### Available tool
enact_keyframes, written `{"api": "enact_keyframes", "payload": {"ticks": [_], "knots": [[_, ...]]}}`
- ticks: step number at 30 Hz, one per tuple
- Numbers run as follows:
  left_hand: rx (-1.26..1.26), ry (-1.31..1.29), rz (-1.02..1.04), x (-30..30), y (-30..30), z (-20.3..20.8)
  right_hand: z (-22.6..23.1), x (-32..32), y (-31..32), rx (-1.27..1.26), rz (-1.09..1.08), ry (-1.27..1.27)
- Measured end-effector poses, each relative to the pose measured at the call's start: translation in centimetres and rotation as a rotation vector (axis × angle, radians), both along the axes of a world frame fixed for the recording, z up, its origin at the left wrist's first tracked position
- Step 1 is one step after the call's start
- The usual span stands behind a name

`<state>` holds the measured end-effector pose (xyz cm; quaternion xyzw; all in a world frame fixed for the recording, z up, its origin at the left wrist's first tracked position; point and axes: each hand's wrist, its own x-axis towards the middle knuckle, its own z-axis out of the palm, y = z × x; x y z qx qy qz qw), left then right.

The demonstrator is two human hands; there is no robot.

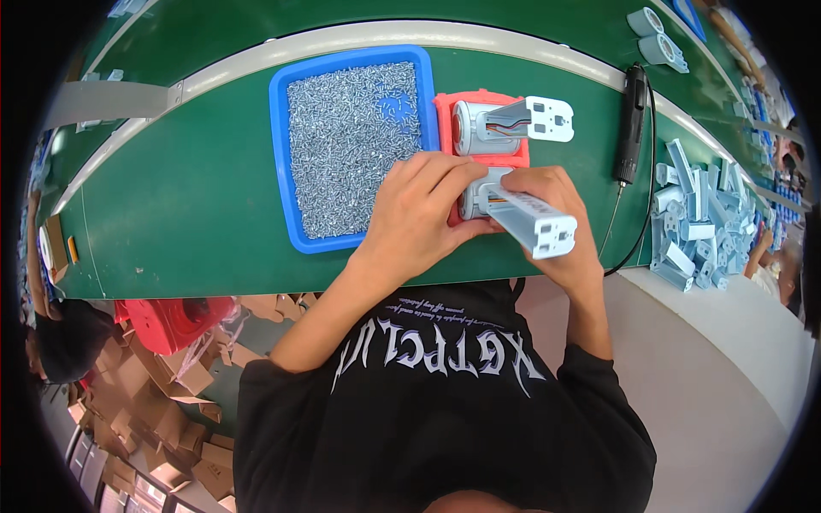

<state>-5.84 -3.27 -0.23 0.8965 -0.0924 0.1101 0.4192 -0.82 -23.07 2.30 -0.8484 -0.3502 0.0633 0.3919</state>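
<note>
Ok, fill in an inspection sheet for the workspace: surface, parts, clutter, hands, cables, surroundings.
Surface: green table; blue tray of loose screws, left of a red holder.
Parts: two pale units with arms; upper unit sits in the holder, lower unit is in hand.
Clutter: heaped pale brackets, right.
Hands: left hand and right hand both grip the lower unit.
Cables: black cord on the power screwdriver; thin wires inside the upper unit.
Surroundings: cardboard boxes, lower left; another person, far left.

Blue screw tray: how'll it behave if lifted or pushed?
Tray probably heavy for its size: metal screws cover most of its floor. Lying loose, they may slide if it tilts. Pushed, it seems unlikely to tip: broad base.
</note>
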Motion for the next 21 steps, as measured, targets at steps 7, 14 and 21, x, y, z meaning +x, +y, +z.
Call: {"api": "enact_keyframes", "payload": {"ticks": [7,14,21], "knots": [[-0.012,0.132,-0.079,1.1,0.5,0.8,1.6,1.2,0.4,-0.118,0.085,-0.011],[-0.056,0.136,-0.032,0.8,0.4,0.3,2.2,1.3,1.4,-0.205,0.129,-0.051],[-0.122,0.105,-0.046,0.8,0.4,-0.4,1.5,1.1,1.6,-0.132,0.092,-0.019]]}}
